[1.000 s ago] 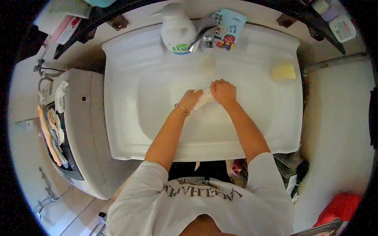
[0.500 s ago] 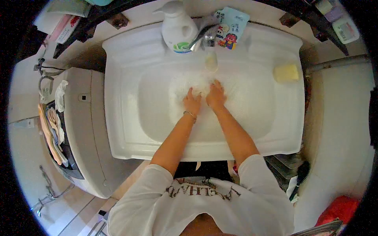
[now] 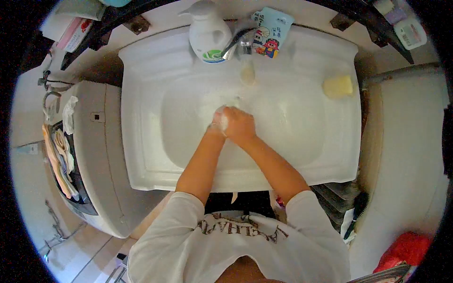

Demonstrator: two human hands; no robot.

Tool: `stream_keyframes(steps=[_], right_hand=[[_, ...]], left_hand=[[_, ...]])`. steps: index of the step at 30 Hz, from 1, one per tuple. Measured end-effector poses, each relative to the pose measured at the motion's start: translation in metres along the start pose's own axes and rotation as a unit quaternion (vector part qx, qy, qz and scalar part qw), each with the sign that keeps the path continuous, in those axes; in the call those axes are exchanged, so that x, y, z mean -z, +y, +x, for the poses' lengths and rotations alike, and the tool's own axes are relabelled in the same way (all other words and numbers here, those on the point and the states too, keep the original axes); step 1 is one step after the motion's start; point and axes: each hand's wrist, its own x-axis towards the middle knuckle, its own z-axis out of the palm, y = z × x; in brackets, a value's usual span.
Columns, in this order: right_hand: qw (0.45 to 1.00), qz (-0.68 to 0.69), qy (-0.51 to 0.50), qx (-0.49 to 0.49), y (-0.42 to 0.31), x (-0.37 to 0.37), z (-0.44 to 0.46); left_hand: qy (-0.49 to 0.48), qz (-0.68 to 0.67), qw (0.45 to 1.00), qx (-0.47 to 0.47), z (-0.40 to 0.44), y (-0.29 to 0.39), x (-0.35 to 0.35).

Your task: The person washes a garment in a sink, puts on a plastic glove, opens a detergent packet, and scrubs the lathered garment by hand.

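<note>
Over the basin of the white sink, my left hand and my right hand are pressed together. A small white cloth shows between them, wet and partly hidden by the fingers. My right hand is closed around it; the left hand's fingers are curled in against the cloth and mostly covered. The metal faucet stands behind my hands, at the back centre of the sink.
A white detergent bottle and a blue pouch stand beside the faucet. On the right rim lies a yellow sponge-like block. A washing machine with folded cloths is at left, a dark shelf above.
My hands went from holding the cloth between them, to apart and low in the basin with fingers spread, to pressed together around the cloth, a little further left.
</note>
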Motion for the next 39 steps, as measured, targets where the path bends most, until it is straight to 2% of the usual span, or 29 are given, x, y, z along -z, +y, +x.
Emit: stream_keyframes(steps=[1, 4, 6, 7, 8, 9, 10, 11, 12, 14, 15, 16, 18, 19, 20, 22, 23, 25, 26, 28, 29, 30, 31, 32, 34, 35, 37, 38, 39], right_hand=[[0.999, -0.030, -0.023, -0.037, 0.002, 0.006, 0.001], [0.998, -0.049, 0.001, -0.043, 0.030, -0.001, 0.004], [0.982, -0.115, 0.018, -0.148, 0.067, -0.001, 0.011], [0.982, -0.115, 0.018, -0.149, 0.081, 0.009, 0.009], [0.975, -0.146, -0.070, -0.153, 0.094, 0.019, 0.008], [0.959, -0.179, -0.157, -0.153, 0.099, 0.026, 0.011], [0.959, -0.181, -0.159, -0.149, 0.099, 0.026, 0.012], [0.954, -0.198, -0.151, -0.167, 0.095, 0.026, 0.007], [0.948, -0.215, -0.141, -0.188, 0.090, 0.026, 0.002], [0.941, -0.263, -0.155, -0.144, 0.085, 0.017, -0.005], [0.931, -0.308, -0.171, -0.097, 0.084, 0.011, -0.011], [0.931, -0.308, -0.171, -0.096, 0.094, -0.007, -0.020], [0.942, -0.268, -0.198, -0.041, 0.107, -0.040, -0.035], [0.908, -0.286, -0.300, -0.056, 0.106, -0.043, -0.036], [0.908, -0.287, -0.301, -0.056, 0.108, -0.042, -0.033], [0.882, -0.247, -0.393, -0.076, 0.113, -0.037, -0.023], [0.883, -0.248, -0.391, -0.076, 0.119, -0.035, -0.025], [0.975, -0.158, -0.154, -0.010, 0.135, -0.031, -0.028], [0.975, -0.158, -0.155, -0.009, 0.129, -0.027, -0.027], [0.944, -0.257, -0.201, -0.047, 0.115, -0.020, -0.032], [0.944, -0.256, -0.201, -0.048, 0.122, -0.025, -0.037], [0.929, -0.237, -0.282, 0.046, 0.135, -0.029, -0.040], [0.915, -0.227, -0.321, 0.094, 0.148, -0.031, -0.042], [0.898, -0.214, -0.359, 0.140, 0.156, -0.028, -0.041], [0.913, -0.257, -0.296, 0.115, 0.157, -0.012, -0.025], [0.930, -0.280, -0.228, 0.074, 0.155, -0.014, -0.023], [0.935, -0.267, -0.214, 0.088, 0.149, -0.011, -0.030], [0.941, -0.255, -0.201, 0.101, 0.145, -0.007, -0.032], [0.941, -0.255, -0.200, 0.100, 0.145, -0.007, -0.032]], left_hand=[[0.014, 0.042, 0.999, 0.003, 0.000, -0.001, -0.004], [0.026, 0.185, 0.981, 0.045, -0.026, 0.018, -0.027], [0.025, 0.255, 0.961, 0.106, -0.052, 0.043, -0.047], [0.027, 0.270, 0.953, 0.132, -0.060, 0.055, -0.052], [0.028, 0.273, 0.952, 0.132, -0.056, 0.056, -0.045], [0.055, 0.373, 0.925, 0.051, -0.044, 0.055, -0.031], [0.084, 0.463, 0.882, -0.032, -0.030, 0.053, -0.015], [0.128, 0.713, 0.684, -0.089, -0.022, 0.062, -0.012], [0.124, 0.713, 0.685, -0.087, -0.024, 0.054, -0.012], [0.204, 0.886, 0.401, -0.116, -0.036, 0.039, -0.029], [0.159, 0.908, 0.382, -0.059, -0.038, 0.035, -0.044], [0.160, 0.908, 0.382, -0.058, -0.031, 0.026, -0.040], [0.045, 0.909, 0.404, -0.096, -0.013, 0.001, -0.020], [0.062, 0.900, 0.417, -0.114, -0.007, -0.006, -0.010], [0.061, 0.899, 0.418, -0.113, -0.007, -0.003, -0.009], [0.025, 0.913, 0.404, -0.042, -0.008, 0.002, -0.007], [0.026, 0.914, 0.404, -0.043, -0.014, 0.010, -0.015], [-0.002, 0.919, 0.392, 0.052, -0.026, 0.030, -0.038], [-0.001, 0.918, 0.393, 0.053, -0.028, 0.028, -0.036], [-0.011, 0.945, 0.324, -0.050, -0.032, 0.014, -0.026], [-0.012, 0.945, 0.324, -0.049, -0.029, 0.012, -0.019], [-0.033, 0.932, 0.359, -0.023, -0.021, 0.012, -0.009], [-0.054, 0.917, 0.395, 0.002, -0.013, 0.012, 0.001], [-0.054, 0.917, 0.395, 0.002, -0.004, 0.007, 0.015], [-0.001, 0.938, 0.335, -0.094, 0.010, 0.001, 0.040], [0.000, 0.938, 0.334, -0.094, 0.005, 0.006, 0.040], [0.048, 0.922, 0.295, -0.248, -0.006, 0.016, 0.040], [0.048, 0.922, 0.293, -0.249, -0.012, 0.025, 0.034], [0.057, 0.881, 0.420, -0.211, -0.018, 0.034, 0.027]])
